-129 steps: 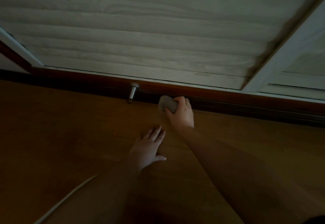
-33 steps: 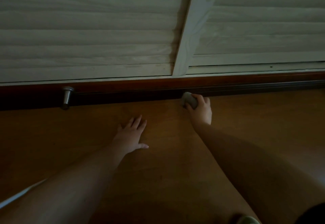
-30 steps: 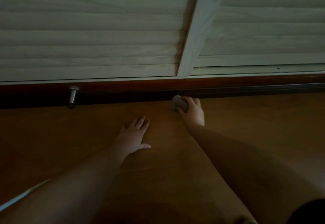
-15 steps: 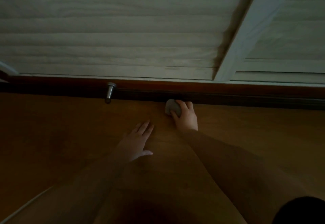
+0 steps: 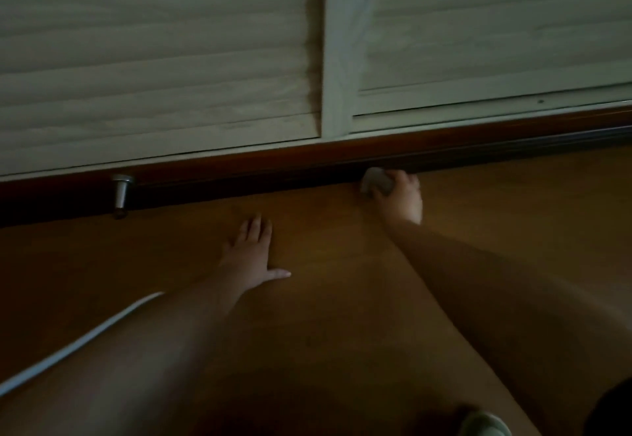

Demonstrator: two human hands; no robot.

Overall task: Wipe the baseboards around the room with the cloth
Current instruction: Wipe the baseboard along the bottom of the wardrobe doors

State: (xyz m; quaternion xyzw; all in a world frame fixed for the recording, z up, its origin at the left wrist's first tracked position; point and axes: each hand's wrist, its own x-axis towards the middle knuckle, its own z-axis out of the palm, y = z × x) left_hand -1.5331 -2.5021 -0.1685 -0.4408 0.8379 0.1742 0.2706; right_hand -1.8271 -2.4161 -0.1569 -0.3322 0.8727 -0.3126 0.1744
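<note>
The right hand [image 5: 402,197], at one o'clock, has its fingers curled around the pale cloth [image 5: 375,182], pressing it against the dark baseboard [image 5: 273,175], while the left hand [image 5: 251,257] rests flat, fingers straight, on the floor [image 5: 325,237].

Both your forearms are bare, no sleeves in shot, nothing on either wrist. Left hand [image 5: 251,254]: no rings or glove that I can make out. Right hand [image 5: 402,197]: same, though it's blurred, so small details can't be read. Bottom right corner there's a dark rounded patch of clothing [image 5: 615,408]; too dim to tell what garment. Light's low overall, so fine markings don't show.
</note>
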